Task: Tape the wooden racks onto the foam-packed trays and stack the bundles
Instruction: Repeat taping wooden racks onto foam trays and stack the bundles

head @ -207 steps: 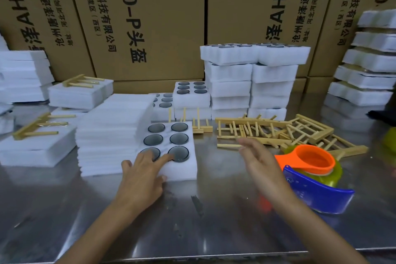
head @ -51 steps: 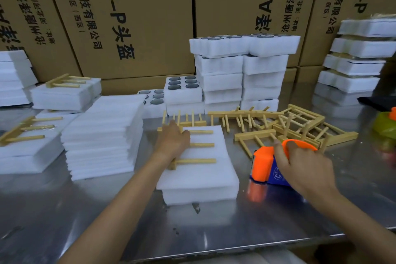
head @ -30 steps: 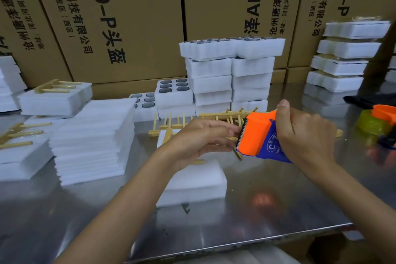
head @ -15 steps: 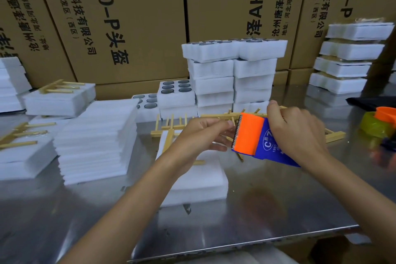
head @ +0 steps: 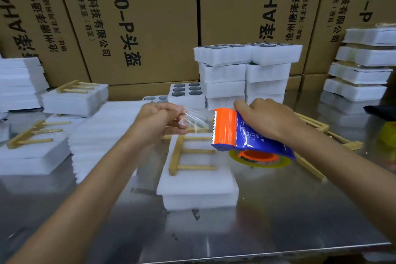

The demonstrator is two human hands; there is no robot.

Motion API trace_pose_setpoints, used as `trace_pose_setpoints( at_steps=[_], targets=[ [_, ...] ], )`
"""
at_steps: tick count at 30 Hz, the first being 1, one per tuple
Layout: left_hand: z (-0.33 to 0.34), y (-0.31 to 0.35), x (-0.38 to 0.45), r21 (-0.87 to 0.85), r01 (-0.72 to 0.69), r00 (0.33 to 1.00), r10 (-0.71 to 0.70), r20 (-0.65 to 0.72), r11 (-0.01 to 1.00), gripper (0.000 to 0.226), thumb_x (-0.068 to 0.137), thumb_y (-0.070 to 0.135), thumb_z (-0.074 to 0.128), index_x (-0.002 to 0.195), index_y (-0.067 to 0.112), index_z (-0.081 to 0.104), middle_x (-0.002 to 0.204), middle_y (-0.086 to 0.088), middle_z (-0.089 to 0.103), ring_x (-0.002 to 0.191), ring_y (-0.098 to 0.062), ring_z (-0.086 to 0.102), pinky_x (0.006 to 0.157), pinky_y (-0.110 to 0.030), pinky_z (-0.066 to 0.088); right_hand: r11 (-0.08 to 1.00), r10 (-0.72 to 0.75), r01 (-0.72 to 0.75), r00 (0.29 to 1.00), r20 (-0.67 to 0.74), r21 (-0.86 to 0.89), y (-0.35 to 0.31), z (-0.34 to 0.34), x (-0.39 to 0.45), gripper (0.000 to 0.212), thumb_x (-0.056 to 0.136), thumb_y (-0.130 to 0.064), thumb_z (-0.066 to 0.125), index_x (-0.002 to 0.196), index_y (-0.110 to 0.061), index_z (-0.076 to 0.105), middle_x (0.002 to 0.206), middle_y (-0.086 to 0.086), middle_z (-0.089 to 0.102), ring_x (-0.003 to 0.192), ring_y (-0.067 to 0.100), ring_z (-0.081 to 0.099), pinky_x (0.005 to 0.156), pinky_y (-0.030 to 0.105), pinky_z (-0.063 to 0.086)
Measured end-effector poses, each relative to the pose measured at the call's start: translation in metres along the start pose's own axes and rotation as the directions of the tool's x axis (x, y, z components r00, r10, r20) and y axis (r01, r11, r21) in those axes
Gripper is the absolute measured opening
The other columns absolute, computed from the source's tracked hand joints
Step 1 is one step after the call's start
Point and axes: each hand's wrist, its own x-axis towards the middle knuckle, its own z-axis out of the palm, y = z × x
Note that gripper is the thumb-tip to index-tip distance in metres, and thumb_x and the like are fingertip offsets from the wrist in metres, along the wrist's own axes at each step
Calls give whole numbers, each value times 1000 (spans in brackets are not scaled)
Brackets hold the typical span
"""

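A white foam-packed tray (head: 199, 186) lies on the steel table in front of me with a wooden rack (head: 188, 152) flat on its top. Above it my right hand (head: 263, 120) grips an orange and blue tape dispenser (head: 237, 133) with a yellowish roll underneath. My left hand (head: 160, 120) pinches the free end of the clear tape (head: 196, 119), which is stretched between my fingers and the dispenser's toothed blade. Both hands hover over the far end of the tray.
A pile of thin foam sheets (head: 102, 135) sits left of the tray. Racked bundles (head: 36, 150) lie at far left. Stacked trays (head: 244, 75) stand behind, more (head: 362, 64) at right. Loose wooden racks (head: 321, 135) lie to the right. Cardboard boxes (head: 150, 17) wall the back.
My left hand has drawn a length of clear tape out leftwards from the dispenser. The right hand has tipped the dispenser, so its roll now shows underneath.
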Motion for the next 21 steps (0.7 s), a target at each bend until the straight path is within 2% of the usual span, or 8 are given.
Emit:
trace_pose_setpoints(
  at_steps=[3, 7, 8, 10, 12, 14, 17, 21],
  targets=[
    [-72, 4, 1, -55, -11, 979, -1, -204, 998, 24, 97, 6, 57, 78, 2, 72, 63, -5, 67, 56, -15, 69, 55, -25, 59, 986, 151, -158, 982, 110, 57, 23, 4, 2, 42, 98, -56, 17, 104, -27, 47, 82, -4, 46, 72, 12, 45, 59, 30, 30],
    [-171, 11, 0, -236, 46, 915, -136, -379, 971, 21, 103, 10, 43, 106, 10, 64, 67, 1, 58, 53, -4, 66, 53, -20, 58, 957, 252, -274, 947, 197, 93, 57, 17, -7, 53, 97, -63, 15, 97, -30, 57, 89, -2, 57, 77, 12, 52, 65, 34, 36],
    [-183, 11, 2, -241, 55, 907, -149, -394, 969, 20, 103, 14, 45, 111, 13, 63, 70, 1, 59, 53, -4, 66, 52, -20, 58, 965, 244, -259, 944, 222, 41, 60, 21, -8, 51, 97, -62, 15, 95, -31, 56, 84, -3, 55, 75, 12, 52, 63, 33, 35],
    [-185, 14, -1, -204, 57, 912, -134, -388, 977, 13, 93, 25, 66, 98, 13, 67, 78, -1, 59, 55, -9, 69, 53, -23, 58, 970, 242, -237, 936, 256, -49, 62, 28, -7, 50, 97, -61, 13, 99, -34, 55, 78, -5, 49, 73, 11, 50, 59, 31, 31],
    [-169, 18, -8, -50, 48, 919, -64, -389, 998, 43, 65, 41, 89, 88, 12, 69, 75, -1, 60, 56, -14, 69, 56, -27, 59, 968, 250, -233, 937, 245, -97, 64, 33, -2, 54, 95, -63, 12, 106, -33, 55, 77, -7, 47, 72, 10, 48, 58, 30, 29],
    [-145, 20, -14, 209, 43, 909, 48, -413, 977, 65, 43, 48, 95, 87, 13, 62, 72, -2, 62, 53, -15, 68, 53, -32, 60, 960, 268, -239, 933, 241, -144, 65, 35, 4, 56, 94, -67, 13, 104, -31, 55, 75, -8, 46, 70, 9, 47, 57, 30, 30],
    [-113, 10, -16, 576, 155, 866, 171, -471, 803, 71, 54, 53, 91, 97, 14, 48, 76, -7, 65, 47, -17, 66, 61, -40, 58, 945, 273, -216, 934, 229, -246, 70, 39, 8, 57, 91, -71, 13, 95, -29, 52, 72, -9, 45, 66, 6, 45, 61, 30, 34],
    [-98, -17, -18, 763, 182, 871, 258, -418, 620, 62, 65, 57, 84, 92, 22, 41, 79, -3, 58, 54, -25, 64, 53, -33, 40, 922, 323, -255, 921, 219, -291, 92, 38, 0, 65, 88, -76, 12, 95, -29, 56, 80, -8, 53, 72, 8, 53, 61, 31, 37]
  ],
)
